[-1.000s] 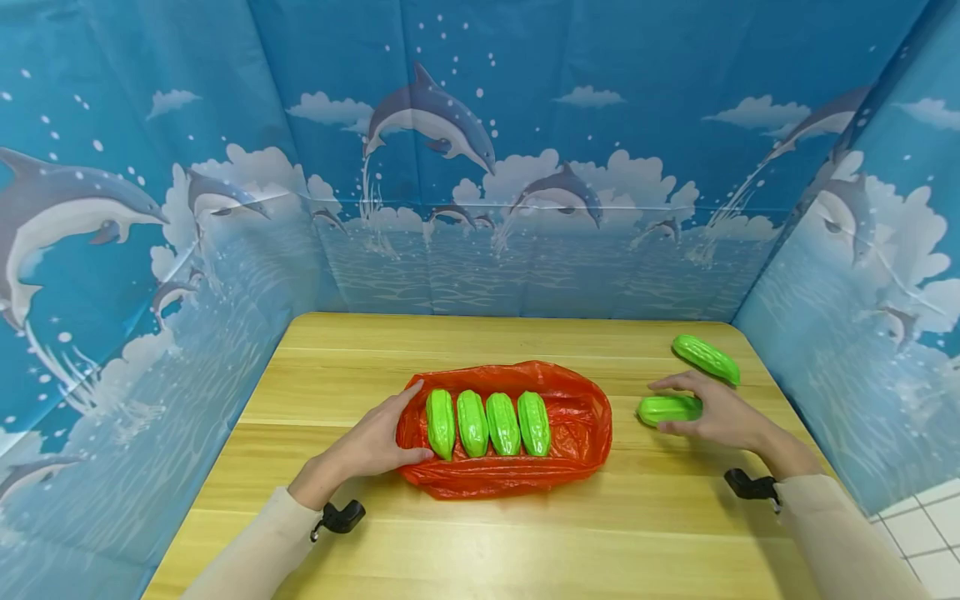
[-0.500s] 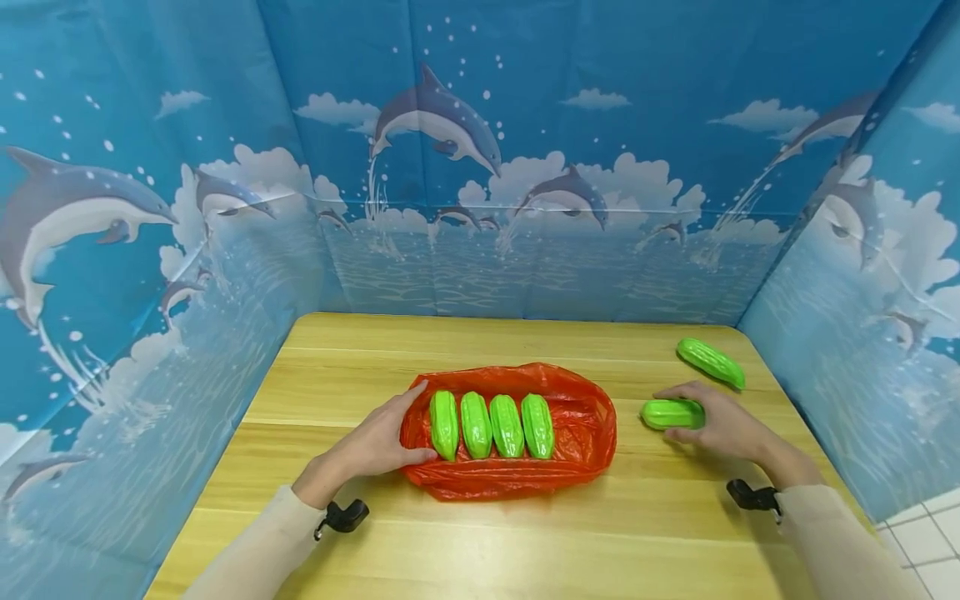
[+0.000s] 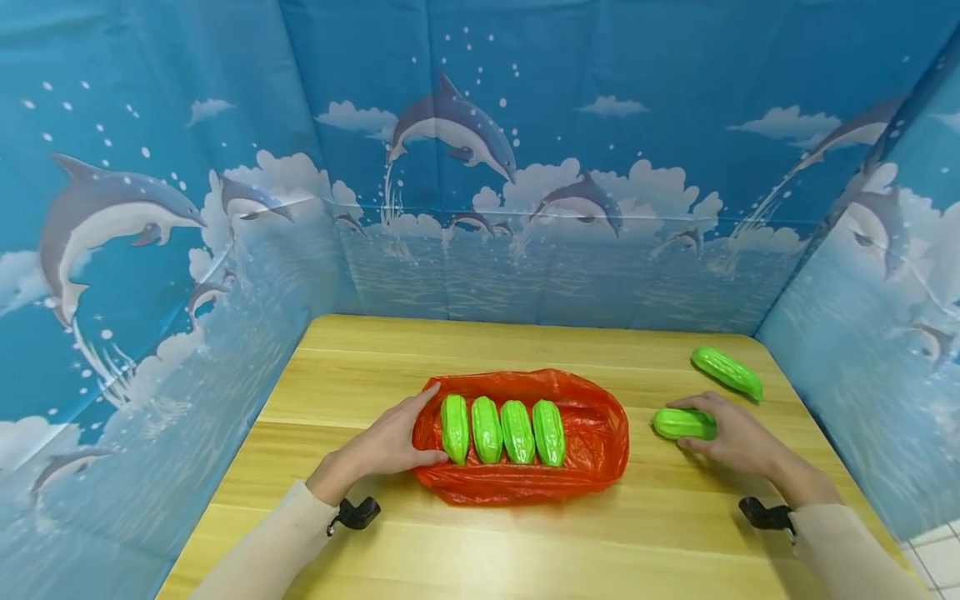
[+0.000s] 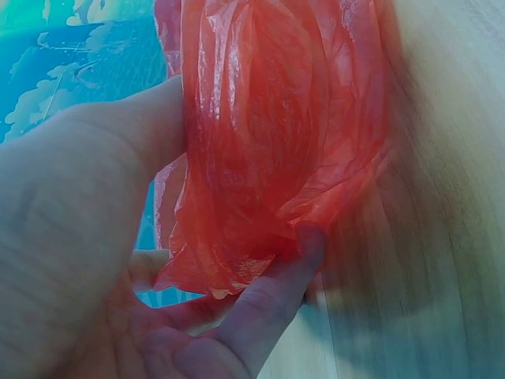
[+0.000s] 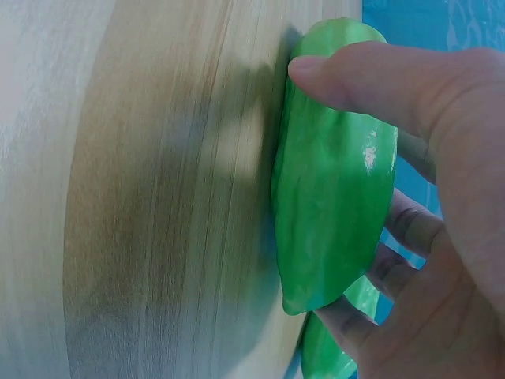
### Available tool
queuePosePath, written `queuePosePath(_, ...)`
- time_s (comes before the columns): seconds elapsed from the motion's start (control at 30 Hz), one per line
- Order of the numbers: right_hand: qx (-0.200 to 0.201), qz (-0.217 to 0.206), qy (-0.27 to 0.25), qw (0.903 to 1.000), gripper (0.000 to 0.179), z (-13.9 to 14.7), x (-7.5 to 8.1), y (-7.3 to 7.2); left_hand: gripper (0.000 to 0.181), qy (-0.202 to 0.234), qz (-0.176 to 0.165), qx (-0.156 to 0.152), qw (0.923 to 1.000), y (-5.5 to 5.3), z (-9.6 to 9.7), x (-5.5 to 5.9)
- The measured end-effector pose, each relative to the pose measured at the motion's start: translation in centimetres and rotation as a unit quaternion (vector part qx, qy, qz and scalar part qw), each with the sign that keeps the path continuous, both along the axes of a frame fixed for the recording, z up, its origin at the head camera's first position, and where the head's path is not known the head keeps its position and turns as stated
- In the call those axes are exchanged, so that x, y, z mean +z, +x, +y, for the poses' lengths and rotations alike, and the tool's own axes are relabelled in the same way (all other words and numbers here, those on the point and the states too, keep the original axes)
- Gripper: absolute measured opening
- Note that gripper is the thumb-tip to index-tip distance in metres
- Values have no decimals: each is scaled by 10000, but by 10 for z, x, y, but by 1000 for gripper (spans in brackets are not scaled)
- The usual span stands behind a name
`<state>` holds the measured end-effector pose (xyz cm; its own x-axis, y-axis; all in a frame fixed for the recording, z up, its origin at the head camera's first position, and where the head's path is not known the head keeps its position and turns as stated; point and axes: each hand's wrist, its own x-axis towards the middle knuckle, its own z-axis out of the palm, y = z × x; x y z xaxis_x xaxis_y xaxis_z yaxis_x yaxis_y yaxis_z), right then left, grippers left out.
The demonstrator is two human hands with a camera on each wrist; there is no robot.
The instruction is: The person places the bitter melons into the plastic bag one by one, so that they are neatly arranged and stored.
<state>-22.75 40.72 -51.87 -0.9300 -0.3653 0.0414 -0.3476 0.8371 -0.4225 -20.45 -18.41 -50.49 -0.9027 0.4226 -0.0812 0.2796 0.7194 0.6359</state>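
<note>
A red plastic bag (image 3: pixel 517 492) lies opened wide on the table, with several glossy, ridged green toy cucumbers (image 3: pixel 517 432) side by side in it. My left hand (image 3: pixel 393 433) holds the bag's left end, thumb at the near rim and fingers at the far one. In the left wrist view its fingers curl against the crumpled red film. To the right of the bag, my right hand (image 3: pixel 738 437) grips another toy cucumber (image 5: pixel 335 189), thumb on one side and fingers on the other. That cucumber lies low at the tabletop, its left end showing past the fingers.
One more toy cucumber (image 3: pixel 727 372) lies behind the right hand, near the table's far right corner. Blue dolphin-print curtains (image 3: pixel 555 275) enclose the wooden table (image 3: pixel 495 562) at the back and sides. Black wrist cameras (image 3: pixel 358 512) sit at both sleeves.
The head view has swung slightly left, so everything sits further right and lower in it. The right fingers have drawn in around the cucumber. The left hand keeps its place on the bag.
</note>
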Motion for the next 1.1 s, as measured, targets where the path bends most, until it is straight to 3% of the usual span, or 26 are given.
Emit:
queuePosePath(0.47,30,137,64,9999,62,0,-2,4,116,-3,-11,46,10000,3,2,-3)
queuePosePath(1.1,76,273,-70,9996,60,-20,6,3,117,-18,-9,54,10000,1,2,-2)
